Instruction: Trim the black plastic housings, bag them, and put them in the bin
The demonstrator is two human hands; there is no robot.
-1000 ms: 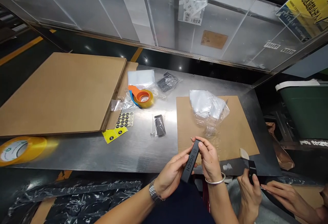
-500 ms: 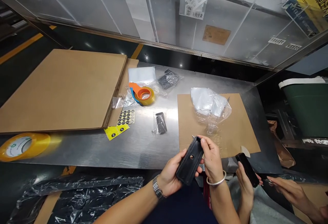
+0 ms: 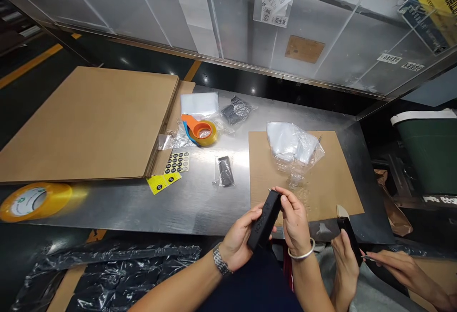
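Observation:
A black molded case (image 3: pixel 264 221), long and narrow with raised lettering on its side, is held between my two hands above the table's front edge. My left hand (image 3: pixel 240 238) grips its lower left part, thumb along the side. At its upper right end, my right hand (image 3: pixel 295 214) pinches the case between thumb and fingers. Its hollow face is turned out of sight. Behind it on the table lies a similar small black piece in a clear bag (image 3: pixel 225 171). A crumpled bundle of clear plastic bags (image 3: pixel 293 143) rests on a cardboard sheet (image 3: pixel 337 178).
At left is a stack of cardboard (image 3: pixel 93 121), with a tape roll (image 3: pixel 53 201) before it. A tape dispenser (image 3: pixel 200 131), sticker sheets (image 3: pixel 178 162) and a bagged black part (image 3: pixel 235 110) lie mid-table. At right, a co-worker's hands (image 3: pixel 344 257) hold another black case (image 3: pixel 350 238) and a thin tool.
My hands have rolled the black case, so its lettered side shows instead of its hollow face with the hole. The co-worker's thin tool has come up to their own case.

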